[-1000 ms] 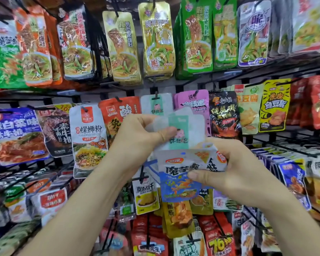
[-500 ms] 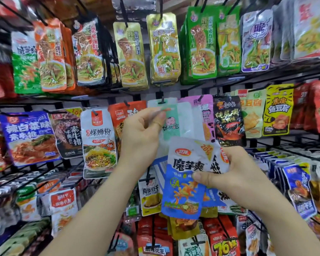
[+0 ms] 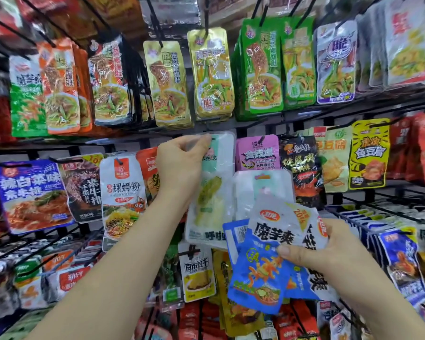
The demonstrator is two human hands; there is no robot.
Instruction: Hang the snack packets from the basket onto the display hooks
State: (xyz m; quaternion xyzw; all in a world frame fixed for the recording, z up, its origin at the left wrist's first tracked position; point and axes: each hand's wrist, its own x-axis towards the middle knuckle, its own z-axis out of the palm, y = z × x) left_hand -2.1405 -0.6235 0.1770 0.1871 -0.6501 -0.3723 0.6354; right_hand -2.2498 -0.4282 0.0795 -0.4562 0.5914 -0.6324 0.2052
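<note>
In the head view, a clear packet [image 3: 215,192] with a mint stripe is being pinched at its top edge by the left grip [image 3: 179,168], whose thumb and fingers are curled onto it. It is being held up against the middle row of the rack [image 3: 66,146], between an orange packet [image 3: 146,163] and a pink packet [image 3: 257,153]. Whether its hole is sitting on a hook cannot be told, since the fingers are covering that spot. Lower right, a fan of blue packets [image 3: 258,273] is being clasped by the right grip [image 3: 329,253], the thumb being pressed on the front one. A second clear packet [image 3: 263,187] is showing just behind that fan.
</note>
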